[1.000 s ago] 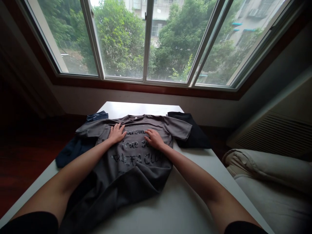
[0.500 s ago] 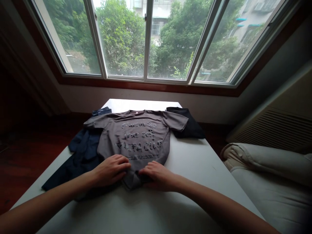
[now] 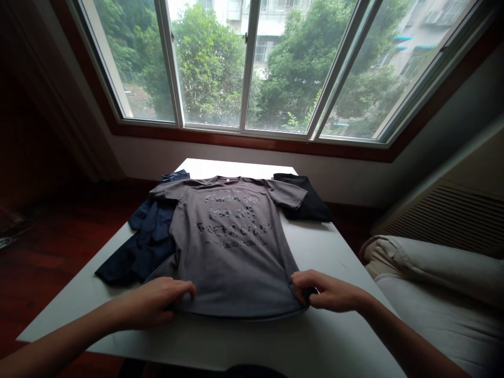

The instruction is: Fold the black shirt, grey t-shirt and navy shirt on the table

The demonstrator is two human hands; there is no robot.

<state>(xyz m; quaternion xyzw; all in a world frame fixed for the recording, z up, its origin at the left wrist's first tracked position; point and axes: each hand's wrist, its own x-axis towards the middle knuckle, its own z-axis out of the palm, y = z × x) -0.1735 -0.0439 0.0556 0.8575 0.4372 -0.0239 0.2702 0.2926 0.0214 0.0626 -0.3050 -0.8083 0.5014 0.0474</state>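
We see a gray T-shirt (image 3: 232,260) lying front up on the white table (image 3: 325,247), short-sleeved and round-necked, with shiny lettering across its chest. Our right hand (image 3: 321,290) pinches one hem corner; our left hand (image 3: 165,299) rests at the other, its grip unclear to us. Half a second ago our hands nearly met over a bunched hem; now they are well apart and it spreads wide.

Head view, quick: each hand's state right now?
Left hand: curled at the gray shirt; grip cannot be told.
Right hand: closed, holding the shirt's bottom corner.
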